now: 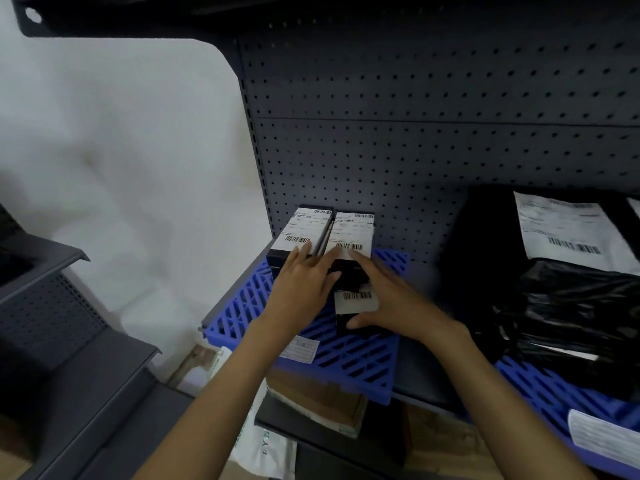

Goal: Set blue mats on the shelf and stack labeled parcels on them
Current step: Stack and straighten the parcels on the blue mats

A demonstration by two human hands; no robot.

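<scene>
The shelf (pixel 426 382) bears a blue mat (pixel 346 355) with two upright labelled boxes (pixel 298 230) at the back. The parcel (pixel 355 301) before them looks stiff and light, best pinched front to back. The right hand (pixel 398 299) grips it so, thumb in front. The left hand (pixel 301 285) rests on the boxes, fingers straight.

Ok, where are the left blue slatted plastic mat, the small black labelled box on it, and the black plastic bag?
left blue slatted plastic mat (pixel 353 362): head view, bare front slats.
small black labelled box (pixel 356 302): head view, its white label.
black plastic bag (pixel 571 306): head view, crumpled middle.
</scene>
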